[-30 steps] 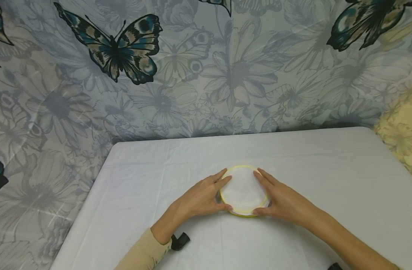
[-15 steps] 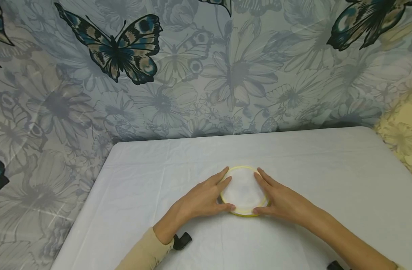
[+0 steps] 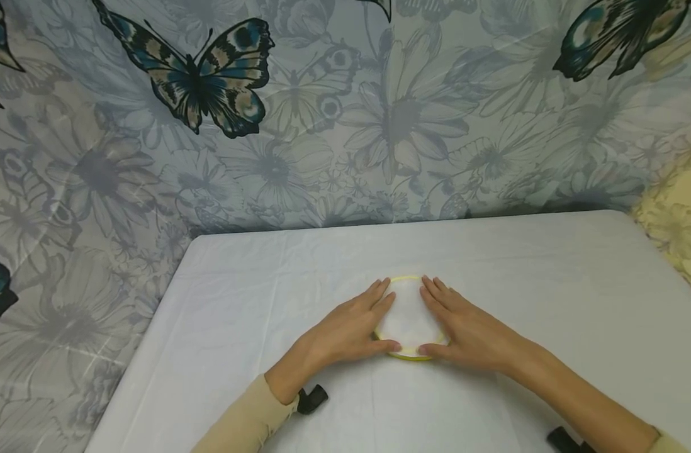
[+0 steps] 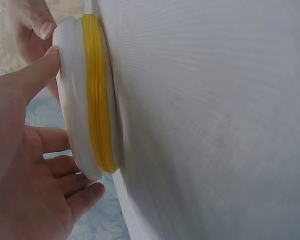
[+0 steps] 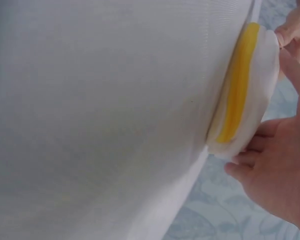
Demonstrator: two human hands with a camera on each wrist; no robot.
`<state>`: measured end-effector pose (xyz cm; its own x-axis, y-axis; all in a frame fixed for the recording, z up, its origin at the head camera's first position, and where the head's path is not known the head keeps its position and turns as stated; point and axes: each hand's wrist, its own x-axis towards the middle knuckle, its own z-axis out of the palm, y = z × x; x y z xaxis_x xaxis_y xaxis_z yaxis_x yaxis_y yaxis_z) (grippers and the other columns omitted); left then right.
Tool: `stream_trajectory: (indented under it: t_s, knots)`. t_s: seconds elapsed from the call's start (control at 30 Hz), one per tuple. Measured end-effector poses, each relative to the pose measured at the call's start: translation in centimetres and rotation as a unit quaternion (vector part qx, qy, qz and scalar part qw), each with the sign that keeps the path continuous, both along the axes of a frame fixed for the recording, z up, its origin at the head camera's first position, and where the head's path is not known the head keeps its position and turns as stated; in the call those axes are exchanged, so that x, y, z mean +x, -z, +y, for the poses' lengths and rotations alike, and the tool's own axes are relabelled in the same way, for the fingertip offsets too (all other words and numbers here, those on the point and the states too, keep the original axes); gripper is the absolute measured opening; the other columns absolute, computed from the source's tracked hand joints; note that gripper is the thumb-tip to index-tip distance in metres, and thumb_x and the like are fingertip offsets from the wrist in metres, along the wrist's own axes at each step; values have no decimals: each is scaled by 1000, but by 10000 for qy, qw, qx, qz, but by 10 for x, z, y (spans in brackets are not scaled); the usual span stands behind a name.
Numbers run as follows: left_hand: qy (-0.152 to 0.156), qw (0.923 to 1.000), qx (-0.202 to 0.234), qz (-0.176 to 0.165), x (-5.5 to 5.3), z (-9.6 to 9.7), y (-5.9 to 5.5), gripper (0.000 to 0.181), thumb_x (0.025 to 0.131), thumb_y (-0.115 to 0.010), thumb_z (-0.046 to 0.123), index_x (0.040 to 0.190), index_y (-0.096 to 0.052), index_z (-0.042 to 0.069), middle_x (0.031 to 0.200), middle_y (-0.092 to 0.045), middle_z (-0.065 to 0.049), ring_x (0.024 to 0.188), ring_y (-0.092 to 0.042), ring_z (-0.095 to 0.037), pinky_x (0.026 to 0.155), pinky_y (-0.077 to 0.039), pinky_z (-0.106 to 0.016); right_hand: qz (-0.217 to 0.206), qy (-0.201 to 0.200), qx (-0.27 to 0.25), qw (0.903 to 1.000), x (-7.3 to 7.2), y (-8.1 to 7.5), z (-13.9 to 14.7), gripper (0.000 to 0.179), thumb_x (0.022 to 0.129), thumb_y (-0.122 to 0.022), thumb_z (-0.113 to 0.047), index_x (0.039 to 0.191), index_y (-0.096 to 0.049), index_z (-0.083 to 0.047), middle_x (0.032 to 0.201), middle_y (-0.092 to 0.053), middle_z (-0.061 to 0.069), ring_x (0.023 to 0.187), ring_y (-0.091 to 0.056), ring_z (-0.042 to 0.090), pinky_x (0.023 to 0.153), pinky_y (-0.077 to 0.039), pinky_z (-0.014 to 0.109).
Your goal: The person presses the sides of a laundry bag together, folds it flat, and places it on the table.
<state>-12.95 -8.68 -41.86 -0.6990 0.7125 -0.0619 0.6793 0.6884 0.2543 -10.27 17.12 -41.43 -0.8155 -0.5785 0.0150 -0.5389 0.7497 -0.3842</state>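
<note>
A flat, round white zip pouch with yellow edging lies on the white-covered table. Its yellow zip runs round the side in the left wrist view and shows as a yellow band in the right wrist view. My left hand rests on the pouch's left part, thumb on the near rim and fingers extended toward the far rim. Mirroring it, my right hand touches the right part, with fairly straight fingers and the thumb at the near edge. Both hands cover the pouch's sides in the head view.
White cloth covers the table, whose far edge meets a wall hanging with butterflies and flowers. Black wrist devices sit under both forearms. Yellowish patterned fabric hangs at the right.
Both hands have slid slightly inward over the pouch, so the fingertips and thumbs are closer together and cover more of its top. The head view has shifted slightly.
</note>
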Motion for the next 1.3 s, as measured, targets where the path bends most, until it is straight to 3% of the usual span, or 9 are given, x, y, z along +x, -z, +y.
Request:
stream_trajectory:
  t_s: [0.27, 0.5, 0.7, 0.93, 1.3]
  knots:
    - [51, 9995, -270, -178, -3, 3, 1, 96, 92, -53, 65, 157, -23, 1, 165, -8, -16, 151, -10, -28, 120, -20, -37, -50, -81, 59, 9999, -4, 1, -1, 104, 87, -57, -69, 152, -29, 7, 162, -19, 22, 146, -22, 43, 111, -30, 59]
    - [190, 9961, -847, 145, 0, 12, 4, 91, 97, -44, 64, 157, -21, 0, 164, -7, -22, 151, -8, -35, 121, -16, -39, 115, -303, 342, 9989, -5, 7, -1, 98, 91, -57, -63, 151, -31, 9, 160, -20, 26, 145, -22, 46, 113, -26, 59]
    - [202, 9898, -1352, 402, 3, 17, 6, 85, 100, -35, 62, 158, -18, 2, 165, -7, -16, 151, -5, -36, 121, -15, -41, 401, -399, 722, 9958, -4, 10, -3, 92, 94, -50, -64, 150, -34, 7, 160, -22, 24, 145, -23, 46, 112, -27, 62]
    - [205, 9881, -1514, 180, 3, 19, 8, 84, 101, -30, 61, 158, -15, 1, 165, -3, -15, 152, 3, -28, 122, -12, -43, 618, -372, 956, 9928, -2, 12, -6, 79, 100, -48, -55, 148, -39, 7, 158, -27, 24, 144, -26, 45, 111, -28, 63]
    - [36, 9831, -1821, -178, 2, 25, 4, 80, 103, -26, 60, 160, -9, 7, 166, 4, -9, 151, 9, -25, 122, -11, -46, 273, -132, 1066, 9938, 0, 13, -11, 77, 101, -46, -54, 151, -35, 3, 161, -25, 19, 148, -18, 43, 109, -27, 67]
